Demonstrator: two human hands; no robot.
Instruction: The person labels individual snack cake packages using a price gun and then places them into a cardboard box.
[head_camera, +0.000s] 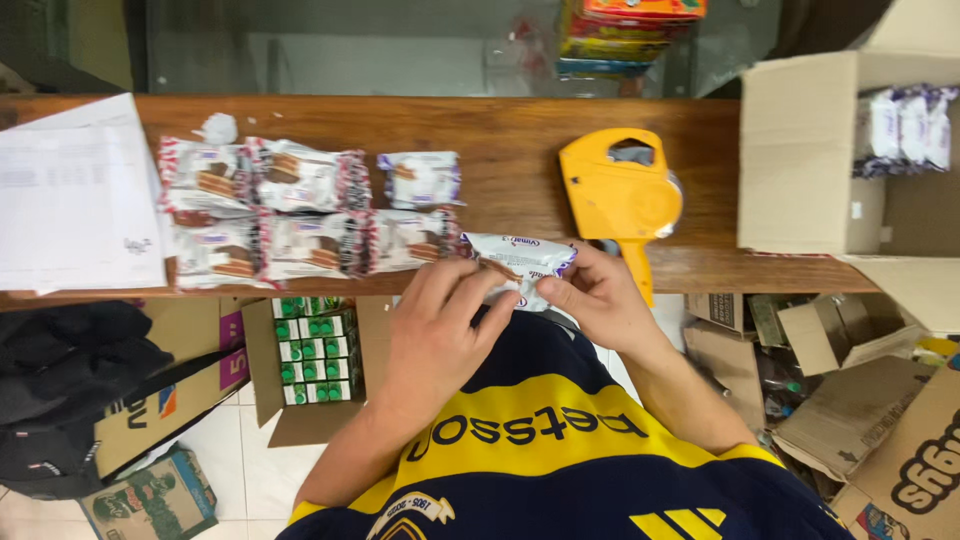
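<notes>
While both hands meet at tabletop (520, 150) edge, left hand (435, 335) fingers lie curled over snack packet (520, 262), right hand (600, 300) fingers pinch its end, prob to steady it; labelled packets (300, 215) rowed left, yellow price gun (620, 195) within reach

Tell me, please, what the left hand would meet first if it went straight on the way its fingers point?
Probably the snack packet that the left hand already touches with the right hand; beyond it lies bare wooden counter. Depth is hard to judge.
</notes>
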